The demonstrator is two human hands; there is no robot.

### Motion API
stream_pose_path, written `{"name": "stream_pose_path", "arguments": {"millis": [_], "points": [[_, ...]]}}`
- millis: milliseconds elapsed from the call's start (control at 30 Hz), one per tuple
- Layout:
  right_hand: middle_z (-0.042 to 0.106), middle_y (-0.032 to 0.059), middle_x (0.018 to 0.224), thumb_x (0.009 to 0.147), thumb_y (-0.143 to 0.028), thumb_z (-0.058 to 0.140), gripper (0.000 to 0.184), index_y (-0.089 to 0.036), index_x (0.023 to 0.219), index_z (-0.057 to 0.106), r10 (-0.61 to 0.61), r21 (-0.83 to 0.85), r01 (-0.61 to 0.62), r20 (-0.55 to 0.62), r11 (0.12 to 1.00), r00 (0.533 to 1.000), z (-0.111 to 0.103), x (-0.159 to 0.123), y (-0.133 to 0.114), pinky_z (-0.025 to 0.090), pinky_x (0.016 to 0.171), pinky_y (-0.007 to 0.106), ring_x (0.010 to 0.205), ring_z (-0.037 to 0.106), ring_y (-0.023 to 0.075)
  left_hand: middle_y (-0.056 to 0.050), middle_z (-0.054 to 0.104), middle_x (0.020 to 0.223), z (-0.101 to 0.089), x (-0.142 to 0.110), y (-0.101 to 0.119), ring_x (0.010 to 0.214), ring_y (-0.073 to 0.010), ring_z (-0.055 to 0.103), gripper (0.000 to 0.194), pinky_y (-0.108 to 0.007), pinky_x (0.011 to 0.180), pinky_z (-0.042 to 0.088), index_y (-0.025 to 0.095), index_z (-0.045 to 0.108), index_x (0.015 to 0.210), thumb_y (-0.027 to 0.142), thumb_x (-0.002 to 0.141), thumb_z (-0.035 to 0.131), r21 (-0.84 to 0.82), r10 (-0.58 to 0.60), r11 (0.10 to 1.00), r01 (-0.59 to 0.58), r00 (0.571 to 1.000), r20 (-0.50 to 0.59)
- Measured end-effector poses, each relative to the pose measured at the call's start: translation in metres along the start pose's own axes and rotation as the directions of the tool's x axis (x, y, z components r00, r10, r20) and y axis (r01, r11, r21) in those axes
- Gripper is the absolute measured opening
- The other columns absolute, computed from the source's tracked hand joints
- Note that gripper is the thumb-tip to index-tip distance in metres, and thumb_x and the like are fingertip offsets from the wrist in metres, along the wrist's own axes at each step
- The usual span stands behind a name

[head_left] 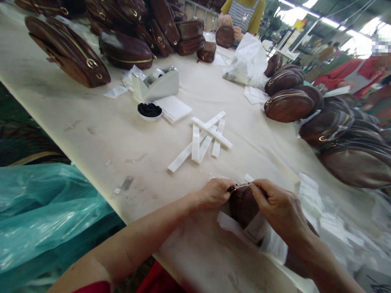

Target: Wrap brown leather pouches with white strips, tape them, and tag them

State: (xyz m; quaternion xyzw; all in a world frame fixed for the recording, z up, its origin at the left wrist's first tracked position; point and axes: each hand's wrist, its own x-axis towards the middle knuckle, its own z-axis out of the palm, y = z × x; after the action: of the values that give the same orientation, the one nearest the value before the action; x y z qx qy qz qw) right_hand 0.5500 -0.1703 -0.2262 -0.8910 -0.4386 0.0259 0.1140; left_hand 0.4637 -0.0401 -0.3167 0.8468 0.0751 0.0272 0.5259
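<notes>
A small brown leather bag (244, 205) is in front of me, partly hidden behind my right hand and some white sheets. My left hand (217, 192) pinches at the bag's upper left edge, fingers closed. From there a thin pale cord (242, 186) runs along the top of the bag to my right hand (279, 205), whose thumb and forefinger pinch its other end. A white paper sheet (229, 223) sticks out at the bag's left side. Beyond my hands, several white strips (195, 142) lie crossed in a loose pile.
A tape dispenser (161, 83), a white dish (150, 116) of black material and white sheets (175, 108) stand farther back. Brown bags crowd the back left (125, 49) and right (290, 106). Teal plastic (45, 211) hangs beside the table. A co-worker (244, 16) handles a bag opposite.
</notes>
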Motion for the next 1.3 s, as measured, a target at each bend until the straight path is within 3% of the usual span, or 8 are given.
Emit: {"name": "stream_pose_path", "arguments": {"millis": [300,533,733,900,1100,1300], "points": [[0.066,0.0021,0.064,0.084,-0.035,0.042,0.028,-0.022,0.072,0.063,-0.049,-0.092,0.053,0.040,0.994,0.998,0.007,0.016,0.005,0.035,0.053,0.024,0.058,0.061,0.0162,-0.003,0.065,0.080,0.007,0.004,-0.003,0.070,-0.0145,0.057,0.029,-0.025,0.068,0.045,0.015,0.057,0.098,0.006,0.073,0.045,-0.054,-0.152,0.988,0.146,0.979,-0.135],[0.066,0.0015,0.063,0.082,-0.034,0.045,0.025,-0.023,0.074,0.065,0.009,-0.111,0.013,0.190,0.994,0.982,0.013,0.025,0.007,0.035,0.055,0.025,0.060,0.062,0.0173,-0.004,0.065,0.081,0.007,0.001,-0.001,0.071,-0.0148,0.059,0.031,-0.026,0.069,0.047,0.015,0.055,0.103,0.006,0.077,0.042,-0.065,-0.132,0.990,0.125,0.984,-0.119],[0.064,-0.0001,0.057,0.080,-0.035,0.045,0.026,-0.023,0.071,0.067,-0.050,-0.015,0.057,0.306,0.998,0.951,0.014,0.033,0.010,0.035,0.052,0.024,0.054,0.059,0.0153,-0.004,0.063,0.084,0.005,0.001,0.001,0.078,-0.0160,0.057,0.023,-0.026,0.071,0.045,0.017,0.059,0.091,0.009,0.078,0.042,-0.015,-0.110,0.994,0.109,0.989,-0.095],[0.067,0.0007,0.062,0.081,-0.029,0.049,0.022,-0.024,0.073,0.069,-0.003,-0.147,0.070,0.409,0.987,0.912,0.010,0.044,0.001,0.034,0.054,0.024,0.059,0.060,0.0152,-0.004,0.061,0.082,0.004,0.002,0.000,0.076,-0.0170,0.056,0.019,-0.027,0.070,0.046,0.016,0.057,0.088,0.009,0.078,0.043,0.017,-0.112,0.993,0.114,0.990,-0.080],[0.070,0.0012,0.073,0.082,-0.025,0.050,0.020,-0.025,0.075,0.069,-0.067,-0.241,0.225,0.528,0.944,0.847,0.011,0.054,-0.006,0.033,0.056,0.024,0.068,0.061,0.0159,-0.008,0.058,0.087,0.007,0.000,0.000,0.080,-0.0183,0.055,0.018,-0.031,0.076,0.047,0.013,0.052,0.092,0.007,0.081,0.039,0.046,-0.129,0.990,0.136,0.982,-0.138],[0.071,0.0036,0.079,0.083,-0.024,0.048,0.021,-0.023,0.077,0.068,-0.044,-0.282,0.232,0.544,0.931,0.838,0.014,0.058,-0.010,0.032,0.056,0.025,0.071,0.062,0.0173,-0.008,0.054,0.096,0.013,-0.007,-0.001,0.093,-0.0185,0.054,0.016,-0.032,0.084,0.047,0.015,0.052,0.090,0.007,0.083,0.040,0.057,-0.113,0.990,0.126,0.975,-0.190]]}}
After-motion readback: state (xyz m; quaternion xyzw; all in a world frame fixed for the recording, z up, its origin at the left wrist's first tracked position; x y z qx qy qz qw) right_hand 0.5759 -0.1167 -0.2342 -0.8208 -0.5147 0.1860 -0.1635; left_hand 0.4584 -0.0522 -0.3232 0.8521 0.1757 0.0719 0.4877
